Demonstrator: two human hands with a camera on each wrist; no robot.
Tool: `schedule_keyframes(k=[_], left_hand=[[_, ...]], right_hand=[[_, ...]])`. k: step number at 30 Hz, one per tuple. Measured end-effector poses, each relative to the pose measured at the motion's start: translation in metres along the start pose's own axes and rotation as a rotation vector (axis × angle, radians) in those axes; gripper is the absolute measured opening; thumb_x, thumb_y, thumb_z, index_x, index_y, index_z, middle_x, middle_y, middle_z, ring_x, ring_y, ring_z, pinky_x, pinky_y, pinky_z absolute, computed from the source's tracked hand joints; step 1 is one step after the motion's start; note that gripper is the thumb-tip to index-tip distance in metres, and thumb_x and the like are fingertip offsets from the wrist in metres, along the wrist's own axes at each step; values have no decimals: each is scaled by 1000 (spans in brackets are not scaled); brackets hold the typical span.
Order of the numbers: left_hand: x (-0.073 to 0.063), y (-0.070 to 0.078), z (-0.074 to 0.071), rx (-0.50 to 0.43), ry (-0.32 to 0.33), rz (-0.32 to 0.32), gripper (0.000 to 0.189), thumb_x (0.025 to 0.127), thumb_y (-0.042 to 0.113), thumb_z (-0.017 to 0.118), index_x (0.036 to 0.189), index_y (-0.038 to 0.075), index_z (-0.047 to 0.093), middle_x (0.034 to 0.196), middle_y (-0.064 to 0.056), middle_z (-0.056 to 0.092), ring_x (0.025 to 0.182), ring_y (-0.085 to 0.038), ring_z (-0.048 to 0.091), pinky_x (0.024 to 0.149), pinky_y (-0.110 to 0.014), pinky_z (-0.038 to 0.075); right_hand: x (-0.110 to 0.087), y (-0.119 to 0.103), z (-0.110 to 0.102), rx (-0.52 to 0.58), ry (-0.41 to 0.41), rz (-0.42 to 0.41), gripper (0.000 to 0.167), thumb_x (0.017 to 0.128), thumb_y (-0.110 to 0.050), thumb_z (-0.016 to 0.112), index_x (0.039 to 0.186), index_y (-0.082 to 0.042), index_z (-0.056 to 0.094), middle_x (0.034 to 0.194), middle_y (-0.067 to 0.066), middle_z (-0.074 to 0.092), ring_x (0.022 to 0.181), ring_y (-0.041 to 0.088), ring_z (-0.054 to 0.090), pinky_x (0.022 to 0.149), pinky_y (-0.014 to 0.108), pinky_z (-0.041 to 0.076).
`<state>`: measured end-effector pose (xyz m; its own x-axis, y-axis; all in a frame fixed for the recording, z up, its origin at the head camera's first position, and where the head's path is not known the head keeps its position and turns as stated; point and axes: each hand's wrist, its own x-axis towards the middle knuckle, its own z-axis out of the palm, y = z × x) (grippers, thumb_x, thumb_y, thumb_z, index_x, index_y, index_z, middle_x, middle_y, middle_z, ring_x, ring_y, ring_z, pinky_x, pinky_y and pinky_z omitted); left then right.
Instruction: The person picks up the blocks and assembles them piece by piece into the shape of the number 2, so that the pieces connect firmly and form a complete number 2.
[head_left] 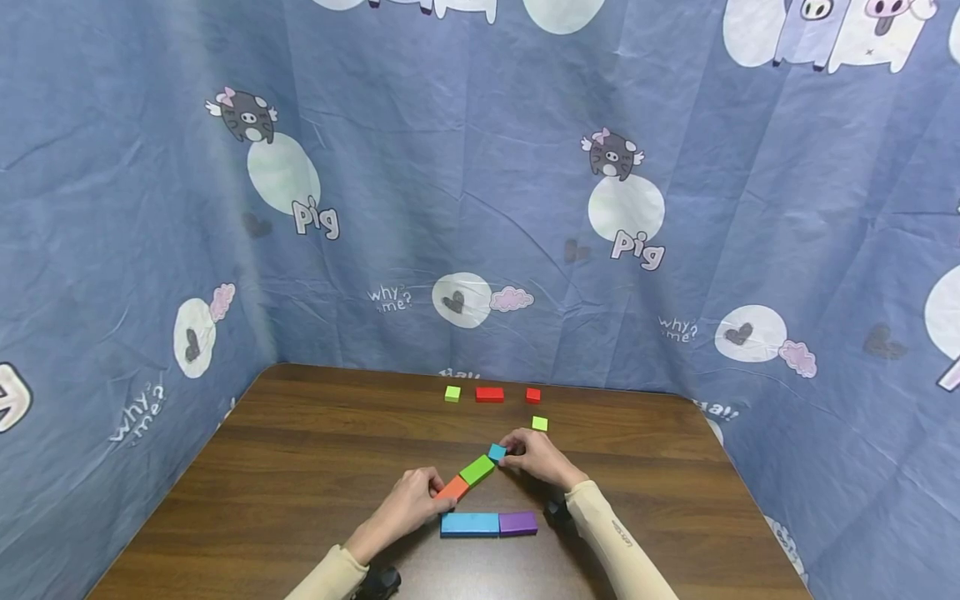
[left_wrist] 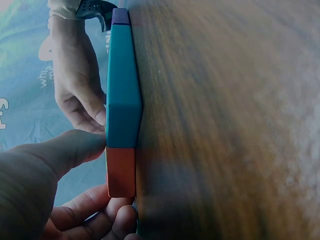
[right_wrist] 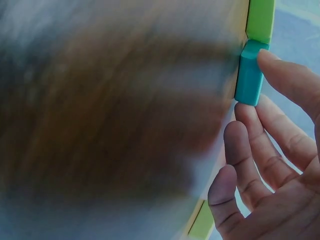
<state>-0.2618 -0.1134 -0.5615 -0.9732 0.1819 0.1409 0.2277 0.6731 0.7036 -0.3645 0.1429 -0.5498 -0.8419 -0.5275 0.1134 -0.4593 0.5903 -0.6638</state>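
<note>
with my left hand (head_left: 408, 507) i pinch the orange block (head_left: 454, 487) between thumb and fingers. leading from it toward my right hand (head_left: 540, 461) is the green block (head_left: 477, 471), end to end with the orange one. my right thumb and fingertips pinch the small blue block (head_left: 497, 452), which touches the green block's far end. just to the right of my left hand lie the long blue block (head_left: 469, 524) and the purple block (head_left: 517, 523), touching. a lime cube (head_left: 539, 423) sits just beyond my right hand, with a red cube (head_left: 533, 396) farther out.
</note>
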Motion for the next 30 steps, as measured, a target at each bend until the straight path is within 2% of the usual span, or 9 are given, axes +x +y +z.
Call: schedule_keyframes(k=[8, 16, 30], left_hand=[[1, 0, 0, 8, 0, -3, 26, 74, 24, 80, 79, 6, 62, 73, 1, 59, 60, -7, 50, 50, -21, 40], [0, 0, 0, 7, -1, 6, 26, 74, 24, 80, 79, 7, 62, 74, 0, 60, 61, -8, 50, 50, -21, 41], [0, 0, -1, 10, 5, 13, 25, 74, 23, 80, 79, 7, 62, 74, 0, 60, 60, -7, 50, 50, -20, 40]], right_hand=[[1, -1, 1, -12, 3, -21, 23, 82, -21, 76, 101, -10, 69, 87, -2, 66, 75, 6, 56, 65, 22, 46], [0, 0, 1, -12, -5, -9, 24, 84, -22, 75, 104, -11, 70, 93, 2, 67, 78, 6, 57, 68, 22, 46], [0, 0, 1, -17, -8, -10, 23, 85, -21, 73, 106, -12, 69, 96, 1, 67, 80, 7, 56, 69, 22, 46]])
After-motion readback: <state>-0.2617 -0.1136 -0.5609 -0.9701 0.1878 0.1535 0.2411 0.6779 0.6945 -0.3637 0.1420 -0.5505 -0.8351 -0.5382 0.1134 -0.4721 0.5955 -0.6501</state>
